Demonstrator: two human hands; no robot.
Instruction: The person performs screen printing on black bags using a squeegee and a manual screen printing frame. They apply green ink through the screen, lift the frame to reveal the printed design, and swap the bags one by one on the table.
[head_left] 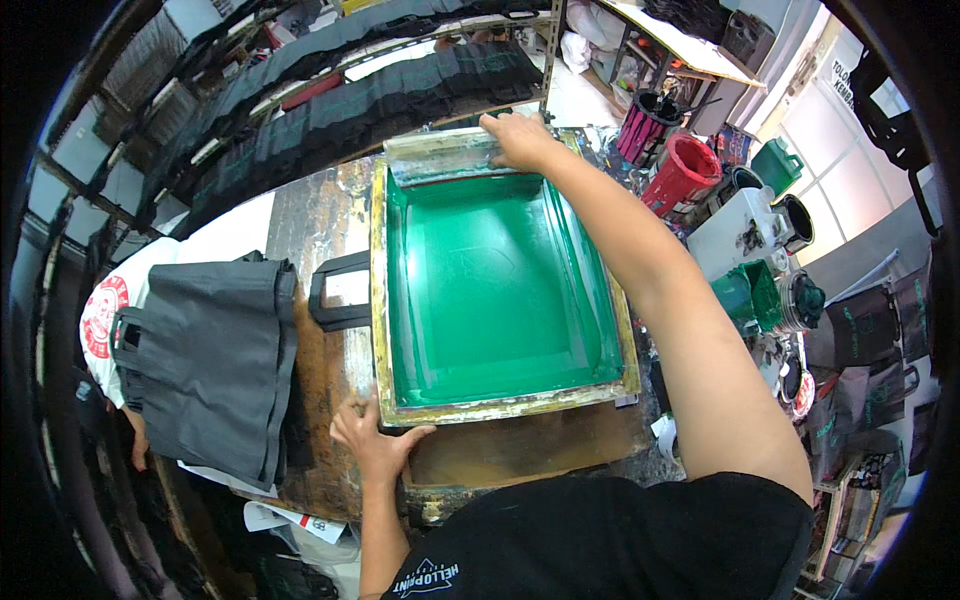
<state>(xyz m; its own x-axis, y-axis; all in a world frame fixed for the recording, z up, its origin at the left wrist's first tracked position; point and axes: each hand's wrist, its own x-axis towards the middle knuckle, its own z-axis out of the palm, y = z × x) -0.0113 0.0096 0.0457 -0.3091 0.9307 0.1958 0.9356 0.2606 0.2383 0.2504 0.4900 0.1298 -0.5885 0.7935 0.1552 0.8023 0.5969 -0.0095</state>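
A wooden-edged printing screen (pixel 631 350) lies on the worn table, its mesh coated with green ink (pixel 490 290). At the far end of the screen, my right hand (pixel 522 142) is closed on the right part of a squeegee (pixel 430 157) with a pale, stained wooden handle. My right forearm crosses over the screen's right side. Against the near left corner of the frame rests my left hand (pixel 375 440), thumb stretched along the near edge and fingers spread on the left. A black bag handle (pixel 335 292) sticks out from under the frame's left side.
Black fabric bags (pixel 215 360) are stacked at left, beside a person's white shirt (pixel 105 310) and hand (pixel 139 445). Racks of dark bags (pixel 400 95) stand behind. Along the right are a red bucket (pixel 690 165), a green ink container (pixel 740 295) and several other tubs.
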